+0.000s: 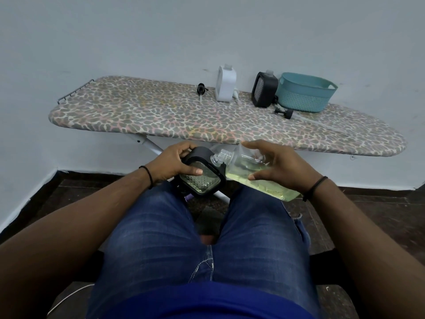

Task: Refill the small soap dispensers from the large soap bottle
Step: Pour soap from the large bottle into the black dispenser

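Note:
My left hand (pixel 176 163) grips a small black-framed glass dispenser (pixel 200 176) above my knees, thumb across its textured glass face. My right hand (pixel 276 166) holds the large clear soap bottle (pixel 243 171), which lies nearly level with pale yellow-green soap inside. Its open threaded neck (pixel 218 156) touches the dispenser's top right corner. On the ironing board (pixel 161 116) stand a white dispenser (pixel 226 84) and another black dispenser (pixel 264 89), both without pumps. A black pump head (pixel 201 88) lies left of the white one, and a second pump (pixel 285 111) lies beside the black one.
A teal woven basket (pixel 304 93) sits at the board's right end against the wall. The board's white legs (pixel 149 143) run down behind my hands. My jeans-clad thighs (pixel 207 238) fill the foreground over a dark tiled floor.

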